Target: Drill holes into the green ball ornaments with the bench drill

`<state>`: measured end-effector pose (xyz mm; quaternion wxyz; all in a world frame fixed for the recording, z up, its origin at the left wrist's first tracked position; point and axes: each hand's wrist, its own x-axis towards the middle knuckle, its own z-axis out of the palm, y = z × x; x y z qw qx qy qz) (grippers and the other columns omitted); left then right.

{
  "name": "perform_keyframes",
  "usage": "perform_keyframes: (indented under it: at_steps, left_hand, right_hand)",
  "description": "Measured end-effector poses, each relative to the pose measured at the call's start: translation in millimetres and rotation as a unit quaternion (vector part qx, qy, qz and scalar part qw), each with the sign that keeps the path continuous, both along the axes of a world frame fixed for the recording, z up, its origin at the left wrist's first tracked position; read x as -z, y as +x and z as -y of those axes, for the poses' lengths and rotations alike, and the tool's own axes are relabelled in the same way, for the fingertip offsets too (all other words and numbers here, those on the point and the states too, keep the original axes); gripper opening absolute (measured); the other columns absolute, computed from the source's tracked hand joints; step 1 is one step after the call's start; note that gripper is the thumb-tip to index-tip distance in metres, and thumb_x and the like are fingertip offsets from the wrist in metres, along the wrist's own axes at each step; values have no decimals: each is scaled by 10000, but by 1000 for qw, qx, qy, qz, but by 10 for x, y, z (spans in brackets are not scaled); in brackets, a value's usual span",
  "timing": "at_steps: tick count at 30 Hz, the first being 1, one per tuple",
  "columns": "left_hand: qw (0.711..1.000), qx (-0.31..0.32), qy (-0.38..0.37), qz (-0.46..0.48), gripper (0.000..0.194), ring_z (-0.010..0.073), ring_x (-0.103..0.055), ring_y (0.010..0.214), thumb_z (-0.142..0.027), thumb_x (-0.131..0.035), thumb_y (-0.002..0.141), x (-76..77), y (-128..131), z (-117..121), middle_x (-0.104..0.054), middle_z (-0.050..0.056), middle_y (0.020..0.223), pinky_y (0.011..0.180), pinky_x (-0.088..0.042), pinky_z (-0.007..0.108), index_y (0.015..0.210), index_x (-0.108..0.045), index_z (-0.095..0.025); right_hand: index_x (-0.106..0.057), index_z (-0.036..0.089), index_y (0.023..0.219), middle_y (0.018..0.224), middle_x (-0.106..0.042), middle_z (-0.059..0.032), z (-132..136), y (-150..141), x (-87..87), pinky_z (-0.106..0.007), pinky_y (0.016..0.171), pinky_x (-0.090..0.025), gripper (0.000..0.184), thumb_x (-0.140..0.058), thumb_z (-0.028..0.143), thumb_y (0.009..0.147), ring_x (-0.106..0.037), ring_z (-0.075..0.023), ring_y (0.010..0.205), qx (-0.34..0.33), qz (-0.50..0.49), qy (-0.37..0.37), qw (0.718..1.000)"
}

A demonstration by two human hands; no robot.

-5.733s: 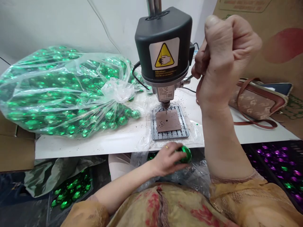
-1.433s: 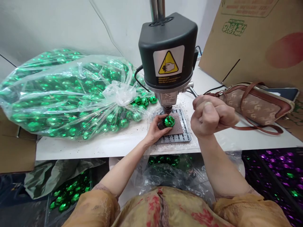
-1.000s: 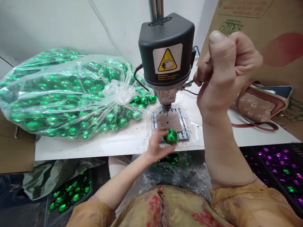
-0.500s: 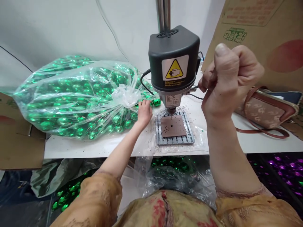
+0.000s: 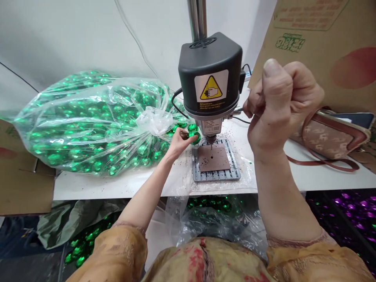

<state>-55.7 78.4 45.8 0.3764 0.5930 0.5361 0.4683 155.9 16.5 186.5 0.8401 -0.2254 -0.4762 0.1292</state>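
A shiny green faceted ball (image 5: pixel 195 138) is between the thumb and fingers of my left hand (image 5: pixel 179 141), beside the mouth of the plastic bag. Another green ball (image 5: pixel 192 128) lies right behind it. My right hand (image 5: pixel 283 103) is closed in a fist around the feed lever (image 5: pixel 237 111) of a small black drill press (image 5: pixel 211 78); most of the lever is hidden by the fingers. Under the raised bit, a brown square board (image 5: pixel 216 158) with a dark hole rests on the grooved metal base (image 5: pixel 216 176), scattered with dark shavings.
A big clear bag (image 5: pixel 96 125) of green balls lies left on the white table (image 5: pixel 117 186). A brown patterned handbag (image 5: pixel 329 135) and a cardboard box (image 5: pixel 314 47) stand right. Below the edge are clear plastic (image 5: pixel 217 223) with green balls and purple balls (image 5: pixel 352 211).
A green ball was on the board under the drill, then was carried off toward me. My left hand has since reached to the bag and taken another ball. My right hand has raised the lever.
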Motion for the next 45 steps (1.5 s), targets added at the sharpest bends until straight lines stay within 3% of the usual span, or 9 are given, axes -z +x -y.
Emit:
perform_keyframes:
  at_steps: [2, 5, 12, 19, 27, 33, 36, 45]
  left_hand:
    - [992, 54, -37, 104, 553, 128, -625, 696, -526, -873, 683, 73, 52, 195, -656, -22, 753, 693, -469, 264, 977, -541, -196]
    - [979, 108, -59, 165, 614, 162, -686, 852, -561, -866, 694, 182, 135, 378, -738, 42, 933, 813, -509, 306, 1096, -593, -187]
    - [978, 135, -35, 158, 598, 198, -685, 960, -570, -845, 728, 358, 275, 452, -737, 67, 1010, 892, -511, 350, 1112, -593, -187]
    - [980, 176, -21, 91, 579, 225, -678, 1049, -564, -797, 786, 405, 276, 463, -720, 94, 1134, 941, -522, 372, 1170, -583, -188]
    - [990, 140, 33, -7, 574, 258, -647, 1088, -479, -868, 719, 421, 397, 605, -690, 96, 1143, 988, -497, 407, 1167, -647, -196]
    - [991, 128, 21, -13, 558, 267, -631, 1127, -436, -879, 719, 461, 426, 630, -681, 95, 1157, 1040, -474, 426, 1179, -661, -208]
    - [991, 127, 24, -16, 555, 266, -629, 1120, -433, -880, 719, 452, 413, 625, -676, 95, 1154, 1033, -477, 421, 1177, -664, -209]
    - [991, 127, 34, -18, 559, 282, -603, 1171, -463, -869, 733, 500, 408, 625, -654, 95, 1186, 1082, -445, 462, 1193, -658, -226]
  right_hand:
    - [-349, 194, 597, 482, -350, 106, -3, 0, 1, -206, 458, -283, 419, -610, 336, 893, -329, 2, 420, 7, -1, 4, 1000]
    - [-343, 199, 591, 468, -360, 105, -5, -2, -7, -218, 451, -280, 435, -624, 347, 888, -325, -8, 412, 10, -1, 1, 1000]
    - [-354, 202, 582, 448, -332, 108, -15, -16, -4, -223, 444, -275, 434, -632, 334, 887, -316, -17, 396, 3, -9, 16, 1000]
    - [-327, 203, 609, 487, -328, 99, 19, -15, 29, -222, 491, -298, 429, -588, 360, 911, -314, -11, 431, 13, 2, -3, 1000]
    - [-307, 225, 629, 515, -322, 81, -9, -15, 68, -264, 494, -297, 442, -587, 429, 904, -276, -41, 452, 27, 5, -17, 999]
    - [-272, 228, 594, 489, -269, 69, 45, -29, 98, -297, 469, -251, 462, -610, 327, 893, -292, -64, 419, 34, -8, 11, 999]
    - [-216, 228, 591, 473, -234, 67, 118, -36, 159, -305, 451, -228, 525, -612, 402, 889, -288, -62, 403, 32, 0, 4, 999]
    - [-180, 184, 565, 464, -237, 55, 99, -22, 357, -256, 424, -223, 542, -594, 311, 891, -246, -35, 419, 22, 2, 73, 997]
